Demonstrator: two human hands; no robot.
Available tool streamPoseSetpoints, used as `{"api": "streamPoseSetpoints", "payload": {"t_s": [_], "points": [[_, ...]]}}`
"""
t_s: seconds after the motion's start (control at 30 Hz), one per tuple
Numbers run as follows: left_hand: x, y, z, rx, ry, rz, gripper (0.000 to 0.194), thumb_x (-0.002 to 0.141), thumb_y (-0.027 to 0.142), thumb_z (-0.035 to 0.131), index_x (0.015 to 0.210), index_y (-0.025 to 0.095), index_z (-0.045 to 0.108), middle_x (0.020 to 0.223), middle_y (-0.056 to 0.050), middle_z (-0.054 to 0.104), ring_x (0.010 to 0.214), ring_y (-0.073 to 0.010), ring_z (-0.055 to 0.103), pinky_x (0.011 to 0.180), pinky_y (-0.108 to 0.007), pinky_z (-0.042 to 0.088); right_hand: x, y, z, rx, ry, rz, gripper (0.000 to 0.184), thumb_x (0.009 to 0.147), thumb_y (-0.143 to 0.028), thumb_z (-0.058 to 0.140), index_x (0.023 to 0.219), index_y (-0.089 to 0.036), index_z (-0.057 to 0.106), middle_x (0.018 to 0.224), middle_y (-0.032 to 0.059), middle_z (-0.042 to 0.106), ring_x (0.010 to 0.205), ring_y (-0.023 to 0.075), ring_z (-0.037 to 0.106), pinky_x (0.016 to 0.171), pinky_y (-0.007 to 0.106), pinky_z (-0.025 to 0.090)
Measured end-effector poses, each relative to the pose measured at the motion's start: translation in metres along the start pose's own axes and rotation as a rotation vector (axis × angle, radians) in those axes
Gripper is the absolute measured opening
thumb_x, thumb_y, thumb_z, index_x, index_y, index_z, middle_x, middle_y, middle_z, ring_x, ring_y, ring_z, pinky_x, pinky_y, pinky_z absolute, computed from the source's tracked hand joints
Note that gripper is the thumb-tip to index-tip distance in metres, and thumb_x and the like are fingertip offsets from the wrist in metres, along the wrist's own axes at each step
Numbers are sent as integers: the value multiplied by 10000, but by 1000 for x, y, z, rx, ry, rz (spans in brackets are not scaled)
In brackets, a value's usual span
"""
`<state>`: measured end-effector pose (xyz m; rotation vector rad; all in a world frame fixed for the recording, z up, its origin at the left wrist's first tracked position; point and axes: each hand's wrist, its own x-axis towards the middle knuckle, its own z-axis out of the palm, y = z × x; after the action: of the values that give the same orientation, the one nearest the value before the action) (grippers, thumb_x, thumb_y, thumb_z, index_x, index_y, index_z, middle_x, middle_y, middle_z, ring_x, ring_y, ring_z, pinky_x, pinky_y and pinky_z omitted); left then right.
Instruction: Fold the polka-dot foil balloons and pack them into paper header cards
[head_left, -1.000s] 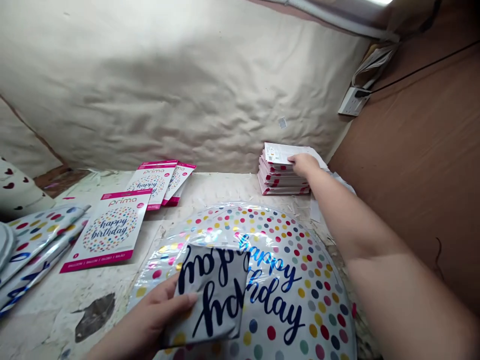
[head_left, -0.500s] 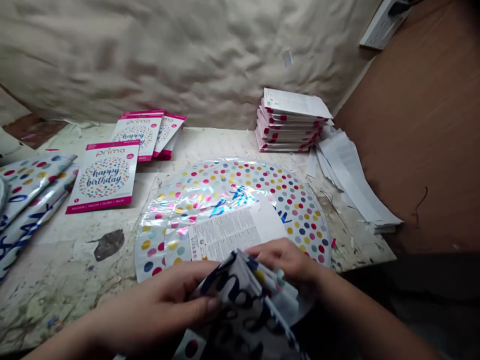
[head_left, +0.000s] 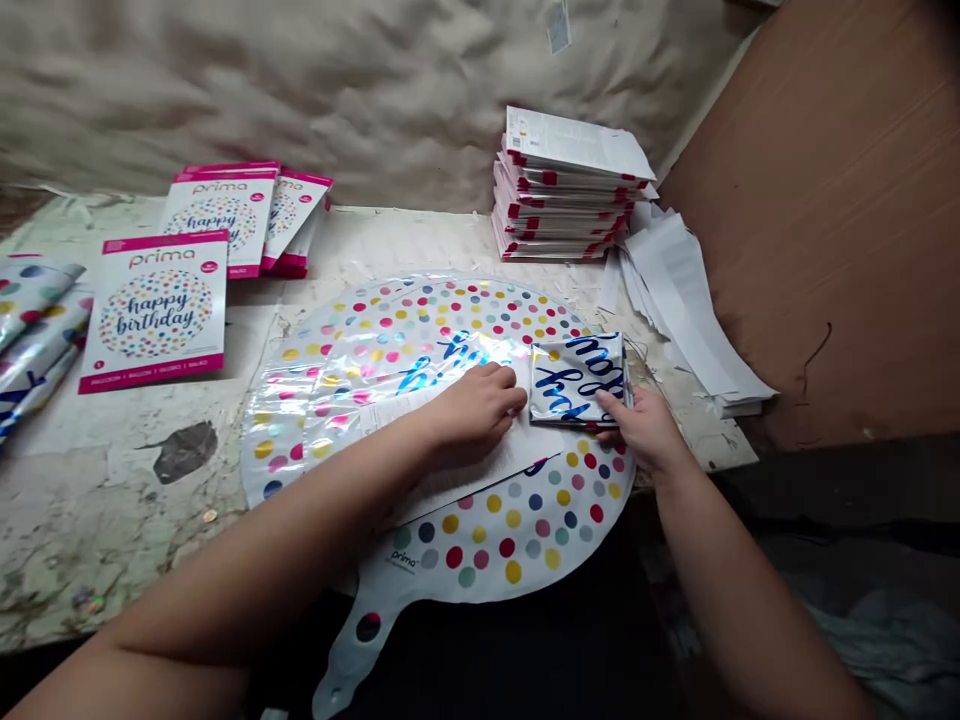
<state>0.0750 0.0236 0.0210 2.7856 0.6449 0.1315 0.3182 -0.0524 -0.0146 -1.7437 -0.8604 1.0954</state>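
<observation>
two hands down: the left hand (head_left: 476,405) lay open on the slippery flat foil balloon (head_left: 480,540), the right hand (head_left: 645,432) pinching the light folded balloon (head_left: 577,378) by its edge.

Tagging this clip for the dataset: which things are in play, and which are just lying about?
In play:
left hand, flat on the printed leaflet
round foil balloon, under the leaflet
right hand, holding the folded foil balloon

Lying about:
stack of packaged balloons
prima happy birthday packs
loose white paper strips
</observation>
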Motion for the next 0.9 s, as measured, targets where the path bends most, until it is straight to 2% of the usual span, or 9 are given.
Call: {"api": "streamPoseSetpoints", "payload": {"t_s": [0.17,0.37,0.47,0.57,0.63,0.73,0.77,0.83,0.9], "points": [[2,1,5,46,105,104,175,795,228,423,864,152,565,928,-95,570,874,-225,486,844,-379,367,-22,-3,4,-68,33,-29,310,682,-483,692,720,-194,586,619,28,633,441,154,591,409,287,519],[-2,5,0,108,247,247,188,785,286,391,799,169,537,788,-63,565,807,-221,473,852,-429,320,-40,-18,-1,-100,-251,39,310,686,-478,696,717,-187,595,577,20,624,422,152,562,384,279,468],[-3,7,-1,136,274,263,200,800,304,376,751,177,522,770,-60,554,807,-224,459,821,-427,316,-41,-26,5,-152,-263,-138,295,736,-455,657,823,-174,637,767,56,683,705,215,646,621,339,539],[-4,9,-2,153,298,244,183,795,308,388,754,178,511,792,-61,550,819,-229,451,810,-428,311,-41,-29,19,-170,-92,-427,242,801,-405,589,901,-194,653,1046,70,652,1009,244,589,889,390,466],[-4,9,-3,162,308,234,166,791,299,395,760,179,505,808,-60,551,829,-231,449,813,-430,307,-41,-29,31,-221,-26,-563,189,812,-367,572,815,-202,663,1095,74,626,1051,243,563,950,398,420],[-7,10,-12,192,310,232,137,773,286,412,769,180,499,810,-57,550,818,-229,446,800,-427,315,-44,-33,47,-209,-81,-626,155,797,-348,595,847,-218,663,1130,77,605,1076,233,549,959,389,416],[-9,11,-17,209,318,221,136,769,290,418,773,180,500,809,-59,549,817,-232,445,797,-428,320,-47,-35,51,-126,-102,-614,218,789,-369,606,955,-234,646,1167,75,589,1089,231,545,944,386,433],[-14,13,-31,242,373,179,147,770,303,427,790,179,503,814,-67,548,829,-241,447,806,-436,331,-54,-41,58,77,-170,-561,507,736,-435,659,1197,-268,530,1245,75,553,1110,240,543,908,387,467],[-23,19,-47,267,496,134,134,780,291,440,822,184,508,837,-70,553,863,-248,458,834,-443,342,-63,-51,65,190,-265,-501,675,675,-464,713,1273,-258,476,1223,78,580,1085,264,567,880,397,489]]}}
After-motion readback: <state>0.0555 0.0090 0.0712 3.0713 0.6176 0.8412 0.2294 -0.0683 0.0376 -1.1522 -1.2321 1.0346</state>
